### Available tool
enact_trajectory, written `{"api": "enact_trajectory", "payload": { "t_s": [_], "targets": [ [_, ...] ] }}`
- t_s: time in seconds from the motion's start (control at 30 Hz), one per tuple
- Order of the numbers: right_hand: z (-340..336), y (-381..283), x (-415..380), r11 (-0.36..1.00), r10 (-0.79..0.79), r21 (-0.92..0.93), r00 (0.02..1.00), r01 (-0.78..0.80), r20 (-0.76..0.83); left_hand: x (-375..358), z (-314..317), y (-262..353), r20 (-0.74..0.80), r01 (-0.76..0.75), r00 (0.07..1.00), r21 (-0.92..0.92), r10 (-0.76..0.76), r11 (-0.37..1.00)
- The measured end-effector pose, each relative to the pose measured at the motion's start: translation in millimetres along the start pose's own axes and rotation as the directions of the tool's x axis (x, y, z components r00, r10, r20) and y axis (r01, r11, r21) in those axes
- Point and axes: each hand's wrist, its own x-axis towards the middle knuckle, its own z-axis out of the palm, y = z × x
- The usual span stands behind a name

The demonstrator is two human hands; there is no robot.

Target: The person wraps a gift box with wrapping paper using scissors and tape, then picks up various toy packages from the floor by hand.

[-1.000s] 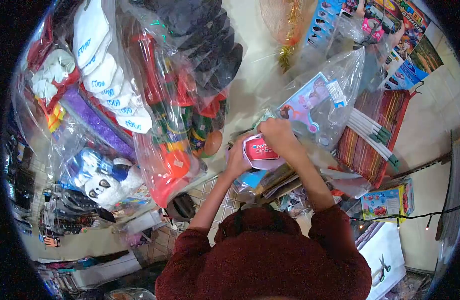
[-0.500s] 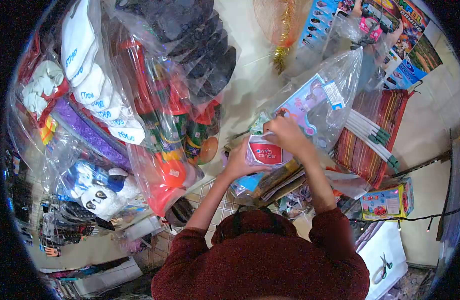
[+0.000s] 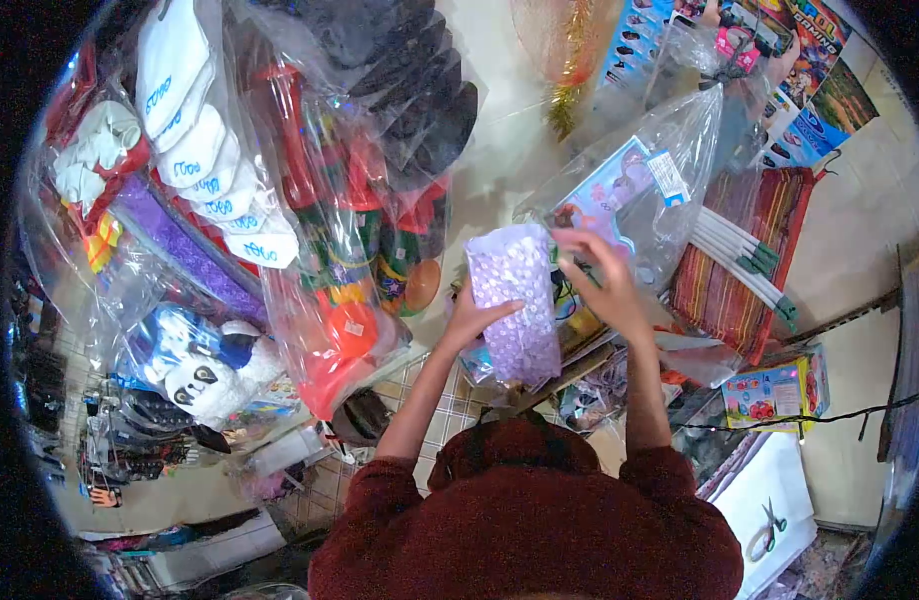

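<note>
My left hand is closed on the left side of a lilac packet covered in small white dots, its thumb lying across the front. The packet stands lengthwise towards me, its dotted face up. Just right of its upper edge is my right hand, fingers apart and slightly blurred, with nothing visible in them. Beyond that hand lies a clear plastic bag around a blue and pink toy package. Whatever lies directly beneath the packet is mostly hidden.
Hanging on the left are plastic-wrapped white caps, red and green items and a panda plush. On the right are a striped red mat, white rods, a colourful box and scissors.
The packet has been turned: its red "Squid Game" label has gone from view and the dotted lilac face shows. My right hand has come off it to the right and opened.
</note>
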Motion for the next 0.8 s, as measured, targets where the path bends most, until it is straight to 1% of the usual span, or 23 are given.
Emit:
{"api": "enact_trajectory", "payload": {
  "t_s": [0.07,0.1,0.13,0.2,0.23,0.33,0.37,0.47,0.57,0.67,0.77,0.8],
  "targets": [
    [6,16,-26,0.984,0.116,0.133,0.993,-0.119,0.034,1,-5,-4,-0.005,0.203,0.979,-0.051,-0.203,0.978],
    [5,26,-40,0.963,0.153,0.2,0.979,-0.179,0.138,2,-6,-4,-0.003,0.297,0.955,-0.078,-0.298,0.952],
    [3,24,-48,0.98,0.136,0.118,0.975,-0.158,0.175,-1,-4,3,0.008,0.365,0.929,-0.177,-0.37,0.914],
    [2,20,-63,0.993,0.114,-0.047,0.96,-0.105,0.256,-11,0,15,0.052,0.486,0.862,-0.368,-0.505,0.792],
    [3,25,-69,0.993,0.116,-0.066,0.932,-0.099,0.344,-10,-4,3,0.084,0.47,0.87,-0.436,-0.485,0.767],
    [18,15,-80,0.94,0.201,-0.333,0.912,-0.076,0.359,-4,-15,-12,0.225,0.592,0.795,-0.491,-0.564,0.639],
    [25,30,-85,0.92,0.127,-0.39,0.923,0.027,0.363,-1,-20,-25,0.262,0.61,0.785,-0.482,-0.561,0.629],
    [42,32,-85,0.954,0.062,-0.299,0.967,0.015,0.248,-1,-20,-30,0.275,0.608,0.793,-0.413,-0.544,0.678],
    [40,43,-78,0.895,-0.044,-0.413,0.957,0.165,0.286,-3,-21,-36,0.291,0.578,0.815,-0.477,-0.502,0.662],
    [45,54,-73,0.976,-0.075,-0.192,0.987,0.101,0.14,-11,-19,-18,0.345,0.585,0.81,-0.535,-0.474,0.61],
    [46,45,-67,0.968,-0.004,-0.249,0.999,0.015,0.044,-12,-30,-70,0.04,0.479,0.87,-0.3,-0.491,0.825],
    [47,42,-66,0.979,0.042,-0.199,0.999,-0.037,0.02,-20,-25,-55,0.006,0.331,0.94,-0.24,-0.34,0.913]
  ]
}}
